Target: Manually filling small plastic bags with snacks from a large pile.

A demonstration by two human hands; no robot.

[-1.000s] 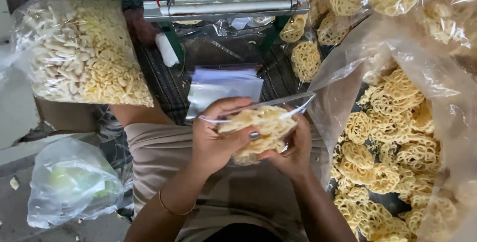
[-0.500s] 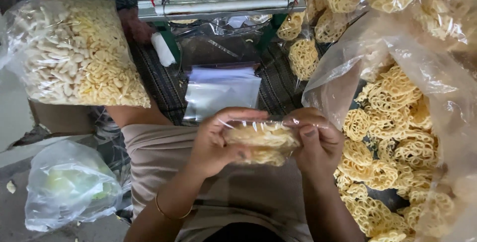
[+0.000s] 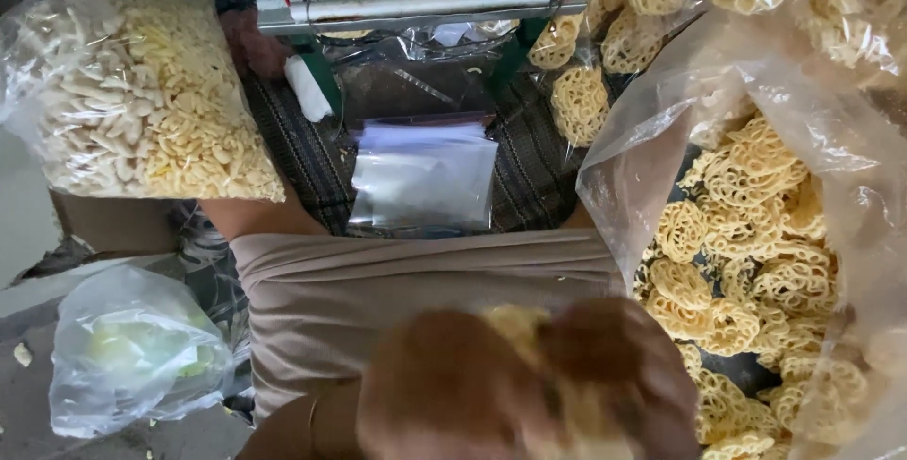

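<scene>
A small packet of yellow lattice crackers (image 3: pixel 515 328) is held between the left hand (image 3: pixel 453 389) and the right hand (image 3: pixel 624 375), close to the camera at the near edge and blurred; the fingers of both are curled around it. A stack of empty clear bags (image 3: pixel 423 175) lies farther off, and a large open bag of lattice crackers (image 3: pixel 756 233) is seen at the right.

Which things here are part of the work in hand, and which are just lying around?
In hand:
left hand and right hand, blurred, around a small packet of crackers
big open bag of lattice crackers
stack of empty clear bags

Lying about:
bag of stick snacks
tied bag with pale green contents
</scene>
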